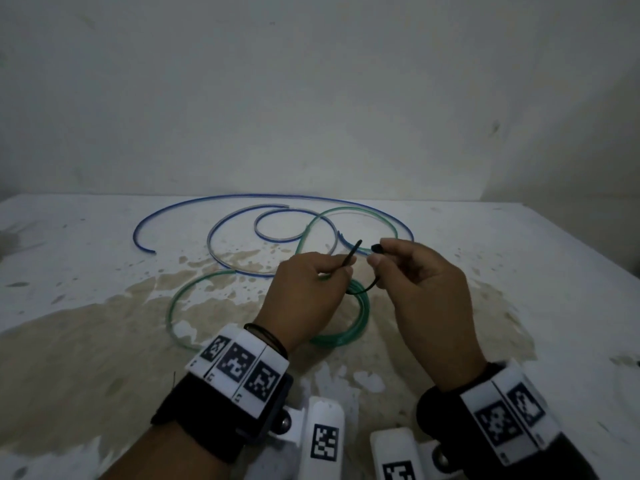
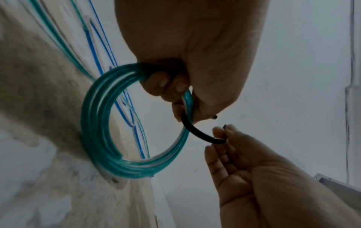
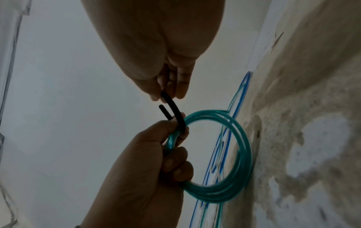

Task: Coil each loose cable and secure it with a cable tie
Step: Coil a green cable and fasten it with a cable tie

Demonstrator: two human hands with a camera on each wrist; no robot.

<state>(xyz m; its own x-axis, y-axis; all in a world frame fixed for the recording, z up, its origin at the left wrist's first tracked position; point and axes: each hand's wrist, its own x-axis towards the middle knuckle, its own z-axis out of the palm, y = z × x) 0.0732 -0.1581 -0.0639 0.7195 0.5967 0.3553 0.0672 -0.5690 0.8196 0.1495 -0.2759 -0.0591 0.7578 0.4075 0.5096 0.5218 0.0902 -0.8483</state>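
My left hand grips the green coil just above the stained table, pinning one end of the black tie. My right hand pinches the other end; I should draw it snug round every loop.

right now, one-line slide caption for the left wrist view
Left hand holds the green cable coil while the right hand pinches the black tie.

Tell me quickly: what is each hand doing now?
Left hand: grips the green cable coil and one end of the black tie.
Right hand: pinches the tie's other end.
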